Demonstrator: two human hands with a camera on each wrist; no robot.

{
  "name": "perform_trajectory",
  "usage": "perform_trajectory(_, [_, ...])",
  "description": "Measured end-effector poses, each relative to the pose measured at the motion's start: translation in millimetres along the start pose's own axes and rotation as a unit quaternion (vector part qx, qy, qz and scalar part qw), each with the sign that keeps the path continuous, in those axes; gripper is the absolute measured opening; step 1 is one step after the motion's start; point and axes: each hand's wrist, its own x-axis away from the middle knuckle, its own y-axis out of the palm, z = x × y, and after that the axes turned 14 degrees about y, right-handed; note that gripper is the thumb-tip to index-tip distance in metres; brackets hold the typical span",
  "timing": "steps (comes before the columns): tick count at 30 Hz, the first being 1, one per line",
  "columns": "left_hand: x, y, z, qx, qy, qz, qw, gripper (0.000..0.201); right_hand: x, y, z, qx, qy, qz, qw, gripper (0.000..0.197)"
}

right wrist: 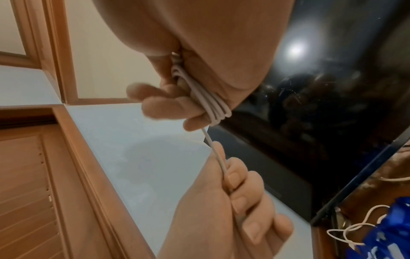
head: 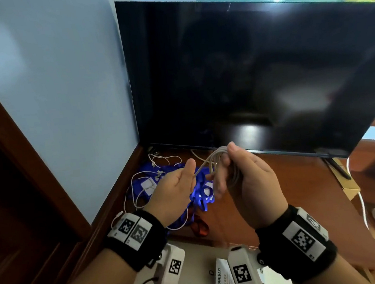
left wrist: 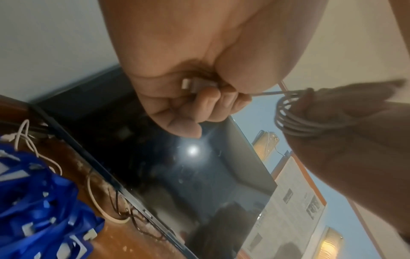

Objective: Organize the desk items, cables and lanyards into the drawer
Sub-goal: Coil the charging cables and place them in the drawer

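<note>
A white cable is wound in several loops round the fingers of my right hand, held above the desk in front of the monitor. The loops show pressed under the thumb in the right wrist view. My left hand grips the cable's free end; its plug sticks out between curled fingers. A short taut stretch of cable runs between the two hands. Below them lies a heap of blue lanyards tangled with more white cables on the wooden desk.
A large dark monitor stands at the back of the desk. A red item lies near the desk's front edge. Below it, a light surface holds white boxes. A white cable and cardboard box sit right. A wooden door frame stands left.
</note>
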Motion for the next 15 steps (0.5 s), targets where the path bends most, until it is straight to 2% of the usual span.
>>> perform_trajectory(5, [15, 10, 2, 0.002, 0.024, 0.012, 1.0, 0.052, -7, 0, -13, -0.068, -0.024, 0.002, 0.997, 0.041])
perform_trajectory(9, [21, 10, 1, 0.003, 0.05, -0.043, 0.998, 0.043, -9, 1, -18, -0.078, -0.015, 0.011, 0.997, 0.036])
perform_trajectory(15, [26, 7, 22, -0.01, 0.024, -0.089, 0.996, 0.03, -8, 3, -15, -0.067, -0.02, 0.028, 0.997, 0.034])
